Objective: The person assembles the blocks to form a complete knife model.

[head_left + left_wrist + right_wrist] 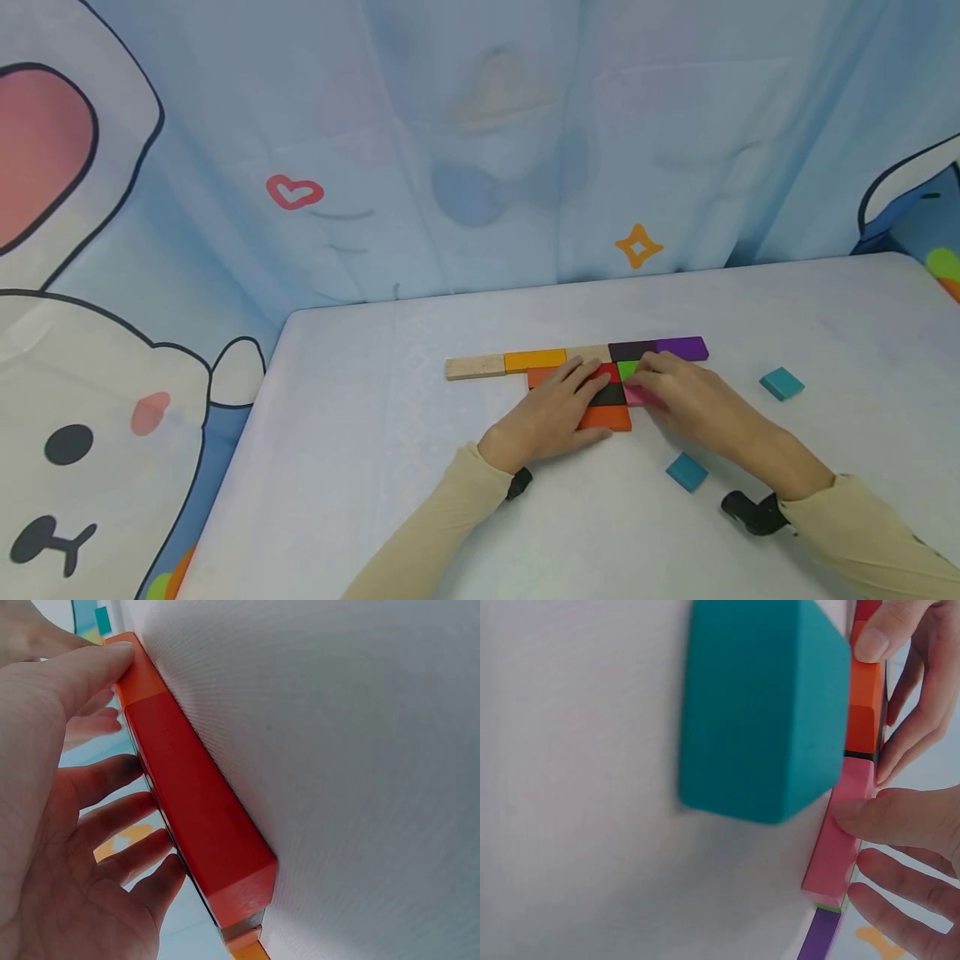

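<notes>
Several flat coloured blocks lie side by side in rows. My left hand (549, 414) rests across them with fingers spread, its thumb against the near side of an orange block (613, 418). Beside that orange block, a red block (187, 802) fills the left wrist view. My right hand (693, 404) pinches a pink block (826, 862) at the right end, thumb on its near side and fingers over its top. A green block (626, 368) and a dark block (611, 395) adjoin it. My left fingers partly cover the middle rows.
Along the back row run a plain wood block (475, 367), a yellow block (534, 360), another wood block, a dark block and a purple block (684, 348). Two loose teal blocks lie on the white table, one at right (782, 383), the other nearer (687, 472). A printed curtain hangs behind.
</notes>
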Demonstrator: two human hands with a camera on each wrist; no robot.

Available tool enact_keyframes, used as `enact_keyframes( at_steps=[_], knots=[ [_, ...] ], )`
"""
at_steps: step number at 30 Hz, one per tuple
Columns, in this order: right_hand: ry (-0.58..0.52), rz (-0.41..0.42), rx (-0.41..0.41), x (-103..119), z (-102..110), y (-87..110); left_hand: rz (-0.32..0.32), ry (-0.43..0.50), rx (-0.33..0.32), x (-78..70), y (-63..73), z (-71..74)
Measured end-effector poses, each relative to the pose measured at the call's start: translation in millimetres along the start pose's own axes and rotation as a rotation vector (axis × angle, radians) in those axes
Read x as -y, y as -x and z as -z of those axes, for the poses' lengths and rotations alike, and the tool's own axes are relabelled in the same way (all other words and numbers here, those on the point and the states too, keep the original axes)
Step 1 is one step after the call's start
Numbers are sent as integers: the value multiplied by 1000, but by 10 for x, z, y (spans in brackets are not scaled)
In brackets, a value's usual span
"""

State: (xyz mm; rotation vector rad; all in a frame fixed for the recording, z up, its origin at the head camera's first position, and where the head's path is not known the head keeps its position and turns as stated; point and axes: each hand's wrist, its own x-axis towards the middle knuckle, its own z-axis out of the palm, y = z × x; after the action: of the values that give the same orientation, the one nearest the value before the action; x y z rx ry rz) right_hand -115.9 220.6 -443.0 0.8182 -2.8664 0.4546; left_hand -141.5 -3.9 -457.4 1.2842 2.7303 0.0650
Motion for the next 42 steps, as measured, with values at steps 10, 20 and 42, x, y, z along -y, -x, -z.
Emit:
enact_keyframes(
  at_steps=[10,20,42],
  knots=[
    [-36,-70,1,-163,184,139,-10,-25,-5,-11,0,-4],
    [-27,-208,-32,-817,349,539,-7,-19,-3,-17,11,2],
    [-41,-471,10,-1220,269,911,3,-12,1,-27,20,32]
  ],
)
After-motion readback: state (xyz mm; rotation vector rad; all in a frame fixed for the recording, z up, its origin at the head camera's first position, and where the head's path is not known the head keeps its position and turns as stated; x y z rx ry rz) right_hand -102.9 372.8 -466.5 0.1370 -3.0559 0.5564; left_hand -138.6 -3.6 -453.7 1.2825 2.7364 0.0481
